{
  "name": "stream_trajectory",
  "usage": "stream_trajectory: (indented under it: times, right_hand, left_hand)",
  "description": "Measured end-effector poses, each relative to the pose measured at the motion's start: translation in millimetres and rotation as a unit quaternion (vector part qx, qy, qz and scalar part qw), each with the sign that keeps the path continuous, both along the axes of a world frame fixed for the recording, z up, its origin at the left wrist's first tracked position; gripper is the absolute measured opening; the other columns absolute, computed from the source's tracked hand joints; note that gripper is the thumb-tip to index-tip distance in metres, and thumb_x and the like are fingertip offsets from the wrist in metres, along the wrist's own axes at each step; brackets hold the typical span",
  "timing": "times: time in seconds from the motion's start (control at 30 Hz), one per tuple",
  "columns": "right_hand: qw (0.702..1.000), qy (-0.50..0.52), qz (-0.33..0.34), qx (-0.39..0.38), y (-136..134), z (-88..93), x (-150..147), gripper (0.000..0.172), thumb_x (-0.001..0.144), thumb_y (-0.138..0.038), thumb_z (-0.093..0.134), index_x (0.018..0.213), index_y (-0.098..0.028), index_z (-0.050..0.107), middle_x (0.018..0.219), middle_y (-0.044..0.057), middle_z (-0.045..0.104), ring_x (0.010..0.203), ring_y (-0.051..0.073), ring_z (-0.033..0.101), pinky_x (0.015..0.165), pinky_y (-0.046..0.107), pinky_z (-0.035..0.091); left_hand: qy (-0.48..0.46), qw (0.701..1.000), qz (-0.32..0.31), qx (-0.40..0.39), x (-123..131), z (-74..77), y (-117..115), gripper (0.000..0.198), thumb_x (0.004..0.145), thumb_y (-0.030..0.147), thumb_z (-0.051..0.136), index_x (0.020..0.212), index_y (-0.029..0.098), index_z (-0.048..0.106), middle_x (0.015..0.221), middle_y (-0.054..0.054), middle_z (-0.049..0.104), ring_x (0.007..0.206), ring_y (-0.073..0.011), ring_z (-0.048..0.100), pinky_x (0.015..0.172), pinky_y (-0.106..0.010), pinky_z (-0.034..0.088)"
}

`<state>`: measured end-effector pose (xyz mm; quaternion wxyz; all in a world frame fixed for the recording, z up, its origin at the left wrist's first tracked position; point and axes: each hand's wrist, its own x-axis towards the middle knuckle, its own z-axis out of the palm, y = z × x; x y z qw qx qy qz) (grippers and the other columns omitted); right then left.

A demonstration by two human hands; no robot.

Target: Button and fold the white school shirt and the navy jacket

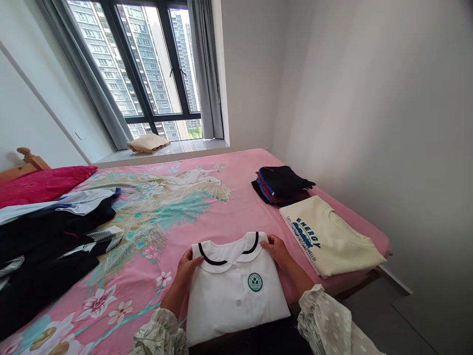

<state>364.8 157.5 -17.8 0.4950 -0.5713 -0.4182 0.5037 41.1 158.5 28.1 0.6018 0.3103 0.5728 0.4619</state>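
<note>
A white shirt [225,301] lies folded at the near edge of the bed, its collar trimmed in black and a round green badge on the chest. My left hand [188,268] grips the left end of the collar, thumb on top and fingers beneath. At the right end of the collar, my right hand [277,250] pinches the fabric the same way. Just right of my right hand rests a folded cream T-shirt [332,241] with blue lettering. Behind that T-shirt sits a stack of folded dark clothes [283,182], black on top with blue and red layers.
A pink flowered sheet [236,197] covers the bed. Loose black and white clothes [55,236] are heaped at left, beside a red pillow [48,182]. A beige folded item [148,143] sits on the windowsill. The wall [388,123] runs along the right.
</note>
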Motion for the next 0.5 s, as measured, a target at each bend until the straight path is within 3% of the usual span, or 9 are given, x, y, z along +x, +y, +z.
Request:
stream_trajectory:
  times: [0.13, 0.23, 0.37, 0.5]
  right_hand:
    - [1.000, 0.013, 0.024, -0.001, 6, 1.5, 7, 0.052, 0.061, -0.036, 0.070, 0.108, -0.015, 0.056, 0.098, 0.008, 0.069, 0.086, 0.020, 0.064, 0.074, 0.031, 0.050]
    - [0.999, -0.002, 0.040, -0.017, 14, 1.9, 9, 0.039, 0.059, -0.035, 0.071, 0.091, -0.014, 0.062, 0.085, 0.006, 0.069, 0.078, 0.021, 0.063, 0.068, 0.030, 0.049]
    - [0.999, -0.030, -0.005, -0.025, 25, 3.6, 3, 0.027, 0.059, -0.034, 0.070, 0.076, -0.015, 0.062, 0.073, 0.004, 0.067, 0.074, 0.020, 0.061, 0.066, 0.029, 0.047]
    - [0.998, -0.028, -0.060, -0.022, 19, 10.2, 3, 0.034, 0.058, -0.036, 0.073, 0.085, -0.017, 0.063, 0.083, 0.006, 0.068, 0.081, 0.021, 0.062, 0.071, 0.029, 0.048]
  left_hand:
    - [-0.008, 0.999, -0.034, -0.005, -5, 1.1, 5, 0.036, 0.064, 0.023, 0.076, 0.095, 0.013, 0.063, 0.072, -0.005, 0.072, 0.066, -0.0200, 0.068, 0.062, -0.029, 0.054]
    - [-0.005, 0.999, -0.052, -0.015, -8, 2.0, 10, 0.033, 0.061, 0.025, 0.078, 0.088, 0.012, 0.065, 0.068, -0.006, 0.071, 0.063, -0.0216, 0.067, 0.058, -0.030, 0.053]
    - [0.022, 1.000, 0.000, -0.012, -8, 0.1, 19, 0.022, 0.062, 0.018, 0.075, 0.079, 0.014, 0.062, 0.058, 0.000, 0.067, 0.052, -0.0136, 0.062, 0.052, -0.023, 0.049]
    - [0.039, 0.999, 0.029, -0.017, -10, 3.9, 9, 0.020, 0.073, 0.029, 0.069, 0.085, 0.016, 0.059, 0.061, 0.001, 0.066, 0.053, -0.0120, 0.061, 0.048, -0.021, 0.046]
